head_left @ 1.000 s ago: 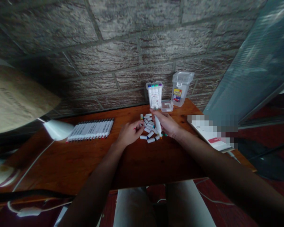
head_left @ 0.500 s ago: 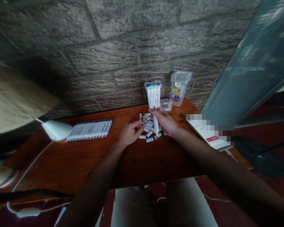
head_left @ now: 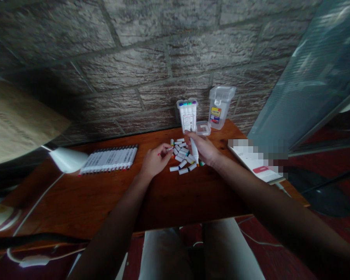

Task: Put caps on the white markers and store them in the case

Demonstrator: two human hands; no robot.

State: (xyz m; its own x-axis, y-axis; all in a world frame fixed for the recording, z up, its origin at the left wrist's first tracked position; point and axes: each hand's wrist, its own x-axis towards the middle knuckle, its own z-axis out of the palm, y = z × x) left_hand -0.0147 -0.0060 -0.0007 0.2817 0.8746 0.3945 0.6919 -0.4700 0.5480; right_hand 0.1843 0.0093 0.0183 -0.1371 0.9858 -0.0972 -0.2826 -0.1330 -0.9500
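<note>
Remote log, head view. On the wooden tabletop [head_left: 169,204] I have the right hand [head_left: 204,147] closed around a white marker [head_left: 194,149], over the right part of the loose caps [head_left: 179,158]. The marker tilts, its narrow, apparently uncapped tip pointing far, its orange-marked end near. The left hand [head_left: 155,159] is at the caps' left edge, fingers curled; a small white piece shows by the fingertips, though I cannot tell whether it is gripped.

Risks noted. First: the bare tip faces the upright marker box [head_left: 188,116] at the far side (contact between them I cannot judge from this angle). A small push farther could ink the label or tip the box against the transparent lid [head_left: 203,128] just to its right. Second: a cap of the wrong colour could be picked, since the white bodies look alike and only small coloured ends differ. Third: caps lie jumbled and look round, so a brushing wrist could set some rolling toward the near edge. The marker row [head_left: 109,158], left, seems out of reach of that.
</note>
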